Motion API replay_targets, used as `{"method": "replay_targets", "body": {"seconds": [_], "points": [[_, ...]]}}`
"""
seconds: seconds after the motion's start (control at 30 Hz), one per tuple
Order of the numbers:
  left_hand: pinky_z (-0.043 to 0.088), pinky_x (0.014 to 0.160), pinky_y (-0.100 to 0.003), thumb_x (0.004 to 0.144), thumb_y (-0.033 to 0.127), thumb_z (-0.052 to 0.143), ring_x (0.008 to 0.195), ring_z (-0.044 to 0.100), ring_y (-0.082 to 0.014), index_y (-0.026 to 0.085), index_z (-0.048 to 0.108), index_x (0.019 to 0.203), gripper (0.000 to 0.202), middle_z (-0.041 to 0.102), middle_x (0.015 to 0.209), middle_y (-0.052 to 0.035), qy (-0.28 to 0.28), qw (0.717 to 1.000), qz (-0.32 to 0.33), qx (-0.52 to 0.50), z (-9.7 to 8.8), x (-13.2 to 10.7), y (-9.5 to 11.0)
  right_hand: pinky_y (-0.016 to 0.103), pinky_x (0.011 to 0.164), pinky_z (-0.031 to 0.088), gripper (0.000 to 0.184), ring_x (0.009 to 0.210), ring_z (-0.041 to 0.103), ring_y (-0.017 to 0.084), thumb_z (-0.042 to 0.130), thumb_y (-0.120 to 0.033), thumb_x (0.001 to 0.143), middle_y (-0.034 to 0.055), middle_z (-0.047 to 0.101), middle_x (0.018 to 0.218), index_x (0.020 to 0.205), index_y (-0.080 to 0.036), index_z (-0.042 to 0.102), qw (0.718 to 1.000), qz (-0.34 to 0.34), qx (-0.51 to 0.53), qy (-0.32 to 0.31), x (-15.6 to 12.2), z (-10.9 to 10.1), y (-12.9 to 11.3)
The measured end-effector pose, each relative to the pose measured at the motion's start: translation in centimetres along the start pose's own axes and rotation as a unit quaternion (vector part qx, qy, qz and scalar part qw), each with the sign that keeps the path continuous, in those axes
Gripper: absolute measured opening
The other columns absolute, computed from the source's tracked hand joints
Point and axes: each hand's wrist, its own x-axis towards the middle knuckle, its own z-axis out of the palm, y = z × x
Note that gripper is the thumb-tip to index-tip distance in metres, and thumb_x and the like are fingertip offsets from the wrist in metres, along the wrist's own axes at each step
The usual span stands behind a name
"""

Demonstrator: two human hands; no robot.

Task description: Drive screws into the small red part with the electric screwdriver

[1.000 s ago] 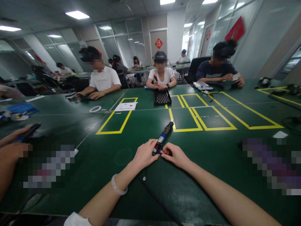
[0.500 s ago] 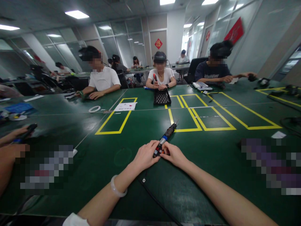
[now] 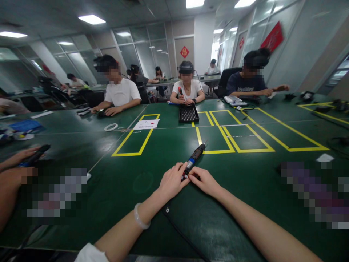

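Note:
In the middle of the green table lies an electric screwdriver [image 3: 194,157], its thin bit pointing away to the upper right. Its rear part is uncovered, with small red and dark parts showing. My left hand [image 3: 173,181] is wrapped over this rear end and holds it. At the same spot, the thumb and forefinger of my right hand [image 3: 205,181] are pinched against the uncovered parts; what lies between them is too small to make out. A black cable [image 3: 181,231] with a small ring [image 3: 167,210] on it runs from under my left wrist toward the table's near edge.
A black tray [image 3: 188,114] stands before a person across the table. Yellow tape outlines [image 3: 214,151] mark the tabletop, with a paper sheet [image 3: 146,124] and a white tape roll [image 3: 111,127] to the left. At far left another person's hand holds a dark tool [image 3: 38,154].
My right fingers have shifted and closed in at the screwdriver's rear; the orange bit seen beside them is now hidden. My left hand covers more of the uncovered parts. The view has moved slightly.

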Motion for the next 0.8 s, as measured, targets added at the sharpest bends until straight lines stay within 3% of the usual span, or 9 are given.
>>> {"method": "replay_targets", "body": {"seconds": [0.17,0.33,0.57,0.8], "points": [[0.049,0.084,-0.032,0.091,0.045,0.044,0.107,0.054,-0.0218,0.025,0.032,0.14,0.054,0.047,0.128,-0.009,-0.003,1.0,0.0,0.024,0.0,0.1,-0.7,0.025,0.069,0.042,0.007,0.075,0.055,0.015,0.052,-0.017,0.09,0.0016,0.06,0.083,0.089,-0.019,0.06,1.0,-0.002,-0.012,0.001,-0.2,0.0,0.1],[0.048,0.085,-0.033,0.089,0.044,0.048,0.107,0.052,-0.0225,0.024,0.031,0.141,0.058,0.046,0.13,-0.0096,0.015,0.997,-0.008,0.077,-0.3,-0.3,-3.5,0.024,0.067,0.041,0.008,0.073,0.054,0.015,0.052,-0.017,0.089,0.0012,0.058,0.079,0.085,-0.018,0.059,0.999,0.003,-0.038,-0.006,-0.3,-0.4,0.0],[0.049,0.083,-0.035,0.092,0.049,0.038,0.11,0.052,-0.0261,0.019,0.033,0.142,0.059,0.045,0.131,-0.0139,0.021,0.986,-0.132,0.102,-1.7,-2.2,-11.7,0.026,0.07,0.042,0.009,0.076,0.054,0.015,0.052,-0.015,0.089,0.0018,0.06,0.082,0.085,-0.019,0.06,0.998,-0.003,-0.052,-0.02,-0.3,-0.5,-0.1],[0.046,0.088,-0.044,0.09,0.055,0.029,0.113,0.051,-0.0324,0.015,0.038,0.137,0.062,0.045,0.129,-0.0184,0.023,0.948,-0.302,0.1,-3.3,-4.6,-20.8,0.027,0.071,0.042,0.009,0.077,0.054,0.016,0.053,-0.016,0.089,0.0017,0.061,0.081,0.086,-0.019,0.06,0.998,0.002,-0.058,-0.028,-0.3,-0.5,0.0]]}}
